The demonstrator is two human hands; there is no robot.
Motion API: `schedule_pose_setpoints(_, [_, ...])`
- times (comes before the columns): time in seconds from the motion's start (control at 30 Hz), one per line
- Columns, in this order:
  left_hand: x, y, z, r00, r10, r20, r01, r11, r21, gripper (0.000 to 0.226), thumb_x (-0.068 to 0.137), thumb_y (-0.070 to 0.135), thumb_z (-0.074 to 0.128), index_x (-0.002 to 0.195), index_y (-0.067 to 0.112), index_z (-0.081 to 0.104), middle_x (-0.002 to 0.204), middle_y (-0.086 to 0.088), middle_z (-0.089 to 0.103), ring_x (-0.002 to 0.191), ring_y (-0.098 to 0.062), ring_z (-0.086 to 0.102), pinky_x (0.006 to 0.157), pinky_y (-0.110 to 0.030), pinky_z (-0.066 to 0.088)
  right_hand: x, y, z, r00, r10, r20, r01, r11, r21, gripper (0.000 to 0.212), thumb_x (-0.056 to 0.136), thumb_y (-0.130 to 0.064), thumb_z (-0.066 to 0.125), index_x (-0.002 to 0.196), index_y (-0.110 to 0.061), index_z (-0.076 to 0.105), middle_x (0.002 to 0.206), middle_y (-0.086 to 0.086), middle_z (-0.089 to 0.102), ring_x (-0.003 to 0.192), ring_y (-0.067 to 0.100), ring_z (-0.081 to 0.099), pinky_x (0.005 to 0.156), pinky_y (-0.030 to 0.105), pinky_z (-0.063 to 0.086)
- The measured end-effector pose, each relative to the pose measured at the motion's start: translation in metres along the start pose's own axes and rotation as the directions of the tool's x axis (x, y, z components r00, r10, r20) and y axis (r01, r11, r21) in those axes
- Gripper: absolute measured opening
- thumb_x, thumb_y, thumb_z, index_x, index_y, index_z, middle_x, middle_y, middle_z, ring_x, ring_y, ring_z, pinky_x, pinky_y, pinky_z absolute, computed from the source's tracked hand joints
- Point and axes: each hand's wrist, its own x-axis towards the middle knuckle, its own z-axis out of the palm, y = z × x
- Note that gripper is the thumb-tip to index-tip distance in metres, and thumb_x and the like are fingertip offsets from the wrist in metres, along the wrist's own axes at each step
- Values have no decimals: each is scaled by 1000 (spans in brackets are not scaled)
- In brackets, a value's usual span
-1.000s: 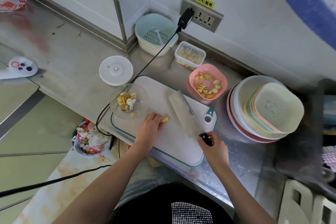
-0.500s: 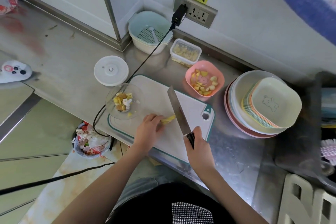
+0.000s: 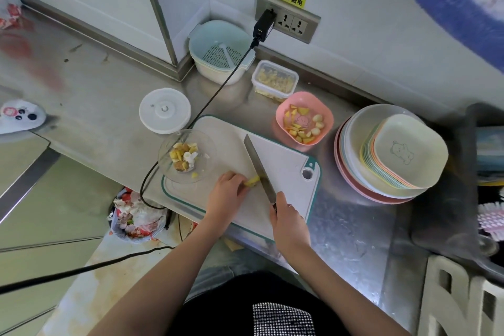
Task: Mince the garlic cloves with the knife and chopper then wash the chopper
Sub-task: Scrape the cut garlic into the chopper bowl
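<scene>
We've got the knife (image 3: 259, 169) gripped by its handle in our right hand (image 3: 289, 222), blade edge-down on the cutting board (image 3: 283, 163), long axis running from near-right to far-left with the tip pointing away toward the wall; our left hand (image 3: 227, 194) pinches a yellowish garlic piece (image 3: 252, 180) right against the blade; the clear chopper bowl (image 3: 186, 157) sits on the board's left end with chunks inside.

So the garlic piece (image 3: 252, 180) sits on the cutting board (image 3: 283, 163) right at the left hand's fingertips (image 3: 240, 181), knife (image 3: 259, 169) just right of them, chopper bowl (image 3: 188, 158) left, bowl of cloves (image 3: 304, 121) behind.
</scene>
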Motion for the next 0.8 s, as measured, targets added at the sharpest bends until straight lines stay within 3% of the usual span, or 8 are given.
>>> schedule_pose_setpoints(0.1, [1, -2, 0, 1000, -13, 9, 13, 1000, -21, 13, 84, 14, 71, 91, 4, 69, 89, -11, 61, 86, -31, 58, 71, -41, 51, -3, 1, -8, 1000, -16, -25, 19, 989, 146, 5, 102, -25, 36, 101, -22, 32, 84, 5, 58, 69, 23, 55, 56, 34, 46])
schedule_pose_setpoints(0.2, [2, -3, 0, 998, -41, 37, 42, 999, -23, 13, 85, 11, 68, 97, 4, 69, 95, -11, 61, 93, -30, 59, 79, -43, 51, -8, 0, -18, 995, -39, -96, 61, 968, 242, 11, 102, -28, 36, 96, -22, 30, 74, -4, 50, 61, 17, 48, 47, 29, 33])
schedule_pose_setpoints(0.3, [-8, -1, -3, 1000, -5, -8, 5, 1000, 6, 25, 83, 9, 70, 107, 5, 66, 103, -12, 59, 99, -31, 56, 87, -42, 50, -8, -5, -19, 992, -90, -92, 107, 973, 205, 10, 103, -29, 35, 96, -23, 30, 78, -1, 54, 65, 20, 52, 55, 30, 36])
schedule_pose_setpoints(0.4, [-30, 0, -10, 994, 5, -112, -1, 999, 41, 36, 81, 8, 73, 115, 4, 63, 105, -12, 58, 99, -28, 53, 86, -37, 46, -6, -8, -7, 997, -73, -36, 78, 981, 176, 9, 102, -28, 35, 98, -21, 31, 85, 6, 60, 72, 27, 57, 59, 34, 43])
schedule_pose_setpoints(0.5, [-42, -16, -14, 995, -13, -95, 21, 996, 86, 31, 79, 4, 74, 109, 3, 67, 101, -13, 59, 96, -32, 58, 84, -40, 50, -4, -8, 5, 1000, -22, 18, 21, 998, 57, 15, 102, -28, 34, 113, -19, 34, 93, 9, 61, 81, 31, 59, 67, 38, 48])
schedule_pose_setpoints(0.63, [-44, -28, -17, 999, -17, -30, 20, 995, 97, 18, 81, 2, 69, 99, 3, 68, 99, -14, 60, 95, -34, 56, 84, -38, 46, -1, -9, 5, 1000, 7, 16, -7, 1000, 30, 18, 102, -26, 36, 117, -18, 35, 95, 10, 62, 83, 30, 60, 65, 34, 44])
schedule_pose_setpoints(0.8, [-43, -31, -19, 999, 43, -3, -42, 993, 110, 10, 84, 3, 67, 94, 3, 66, 93, -12, 60, 89, -31, 56, 80, -41, 48, -8, -3, 1, 999, -32, 4, 31, 986, 165, 9, 101, -28, 37, 103, -21, 32, 94, 10, 62, 81, 32, 59, 69, 42, 51])
